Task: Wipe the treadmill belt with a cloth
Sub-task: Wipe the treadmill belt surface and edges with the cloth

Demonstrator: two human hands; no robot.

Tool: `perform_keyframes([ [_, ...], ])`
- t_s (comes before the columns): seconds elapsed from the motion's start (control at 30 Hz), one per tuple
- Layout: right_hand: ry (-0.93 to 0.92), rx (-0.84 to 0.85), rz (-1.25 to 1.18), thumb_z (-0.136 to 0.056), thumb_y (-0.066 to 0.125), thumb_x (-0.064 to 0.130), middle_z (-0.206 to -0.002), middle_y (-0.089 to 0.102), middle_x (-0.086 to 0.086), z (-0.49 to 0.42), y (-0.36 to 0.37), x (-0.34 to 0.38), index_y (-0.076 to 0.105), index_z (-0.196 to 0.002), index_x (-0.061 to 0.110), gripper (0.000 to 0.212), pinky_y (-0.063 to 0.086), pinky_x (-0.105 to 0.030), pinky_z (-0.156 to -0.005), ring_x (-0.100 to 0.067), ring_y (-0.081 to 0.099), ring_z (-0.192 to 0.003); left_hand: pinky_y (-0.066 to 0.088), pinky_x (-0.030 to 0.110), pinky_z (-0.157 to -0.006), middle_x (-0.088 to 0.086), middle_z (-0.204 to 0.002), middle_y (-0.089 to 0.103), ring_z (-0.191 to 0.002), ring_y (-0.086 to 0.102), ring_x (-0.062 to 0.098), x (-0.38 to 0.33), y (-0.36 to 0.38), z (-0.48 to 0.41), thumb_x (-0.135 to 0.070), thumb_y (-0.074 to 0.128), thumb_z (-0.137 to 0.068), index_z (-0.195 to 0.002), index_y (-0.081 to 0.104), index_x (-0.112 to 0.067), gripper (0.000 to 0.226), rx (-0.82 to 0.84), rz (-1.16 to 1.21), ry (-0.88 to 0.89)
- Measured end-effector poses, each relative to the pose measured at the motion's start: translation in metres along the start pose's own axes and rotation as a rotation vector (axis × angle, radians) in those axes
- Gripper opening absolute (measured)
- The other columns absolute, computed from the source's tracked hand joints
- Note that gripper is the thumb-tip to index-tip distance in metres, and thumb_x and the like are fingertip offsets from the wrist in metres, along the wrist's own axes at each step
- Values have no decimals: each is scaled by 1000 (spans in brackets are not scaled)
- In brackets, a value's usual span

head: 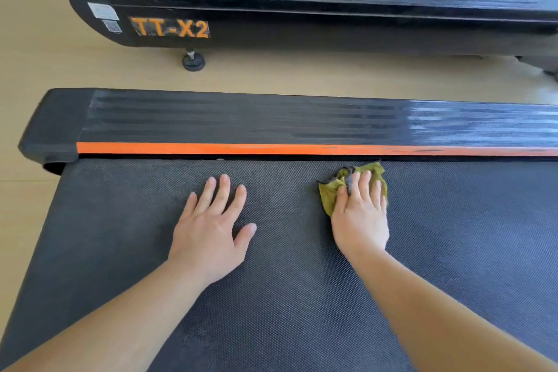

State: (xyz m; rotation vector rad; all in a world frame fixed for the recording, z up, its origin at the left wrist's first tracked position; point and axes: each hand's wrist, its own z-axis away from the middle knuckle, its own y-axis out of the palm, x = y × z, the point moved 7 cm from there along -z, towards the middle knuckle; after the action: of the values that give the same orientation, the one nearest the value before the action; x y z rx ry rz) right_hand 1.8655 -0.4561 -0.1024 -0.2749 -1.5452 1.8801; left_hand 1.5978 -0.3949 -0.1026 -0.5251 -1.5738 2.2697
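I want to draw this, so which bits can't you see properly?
Head view only:
The cloth: mostly covered by the right hand pressing on it.
The belt: its right end and near side are cut off by the picture's edges.
The stickers on the far treadmill: too small and blurred to read.
The belt under the left hand: hidden by the palm.

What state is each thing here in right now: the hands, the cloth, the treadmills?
treadmill belt: lying flat, with both hands on it.
left hand: flat on the treadmill belt, fingers spread, holding nothing.
right hand: pressing the cloth down, fingers straight.
cloth: crumpled under the right hand, close to the side rail.
second treadmill: on the floor beyond, untouched.
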Motion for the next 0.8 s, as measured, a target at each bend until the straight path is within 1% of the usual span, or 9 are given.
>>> perform_keyframes([
  [0.13, -586, 17, 149, -106, 29, 43, -165, 26, 0, 54, 31, 45, 36, -156, 16, 58, 20, -42, -126, -21, 20, -155, 10, 49, -127, 2, -171, -5, -157, -8, 24, 2, 0, 1, -72, 7, -95, -163, 4, -33, 78, -20, 15, 15],
  [0.2, -727, 50, 268, -104, 35, 42, -163, 30, 2, 39, 24, 29, 39, -155, 18, 57, 27, -39, -124, -16, 26, -152, 12, 50, -127, 2, -171, -2, -157, -4, 24, 4, 1, 1, -72, 9, -95, -163, 8, -33, 78, -19, 31, 14],
  [0.27, -575, 21, 292, -105, 40, 33, -164, 29, -1, 5, 4, -3, 36, -156, 16, 54, 21, -36, -125, -17, 25, -153, 11, 50, -127, 2, -171, -3, -157, -5, 24, 2, 2, 1, -72, 10, -96, -163, 7, -33, 78, -16, 27, 17],
  [0.37, -116, 15, 190, -108, 28, 34, -170, 13, -7, -29, -23, -35, 22, -160, 10, 57, 10, -35, -127, -20, 8, -157, 4, 48, -127, 1, -170, -14, -156, -14, 23, 1, 2, 0, -71, 6, -95, -162, -5, -34, 77, 7, 10, 8],
  [0.43, -161, -5, 178, -109, 29, 33, -169, 14, -11, -19, -18, -7, 23, -159, 7, 57, 10, -37, -127, -24, 8, -157, 2, 48, -127, 1, -169, -16, -156, -16, 23, 1, -1, -1, -71, 8, -96, -162, -6, -34, 77, 19, 21, 7],
  [0.57, -624, 34, 173, -100, 53, 26, -154, 45, -18, 36, 21, 66, 51, -144, -2, 52, 38, -49, -117, -33, 40, -145, -3, 45, -127, -3, -168, -22, -155, -21, 20, 3, -6, -5, -66, 28, -100, -162, -6, -36, 77, 129, 103, 35],
  [0.63, -725, 14, 259, -95, 65, 26, -153, 47, -14, 37, 19, 65, 52, -144, 2, 57, 35, -44, -117, -28, 43, -144, -2, 43, -127, -3, -169, -18, -155, -17, 18, 9, -13, -5, -59, 39, -100, -163, 1, -33, 78, 131, 177, 59],
  [0.7, -638, -49, 373, -97, 58, 20, -163, 33, -10, 14, 3, 40, 39, -153, 5, 62, 22, -37, -123, -22, 29, -152, 2, 39, -128, 0, -171, -7, -157, -9, 18, 20, -21, 1, -49, 46, -102, -163, 15, -25, 73, 17, 246, 39],
  [0.8, -262, -17, 329, -106, 29, 22, -171, 2, -5, -14, -17, 12, 11, -162, 10, 60, 1, -35, -127, -18, -2, -157, 4, 33, -126, 4, -171, 3, -157, -2, 20, 42, -21, 20, -41, 50, -102, -160, 26, -19, 67, -107, 278, -32],
])
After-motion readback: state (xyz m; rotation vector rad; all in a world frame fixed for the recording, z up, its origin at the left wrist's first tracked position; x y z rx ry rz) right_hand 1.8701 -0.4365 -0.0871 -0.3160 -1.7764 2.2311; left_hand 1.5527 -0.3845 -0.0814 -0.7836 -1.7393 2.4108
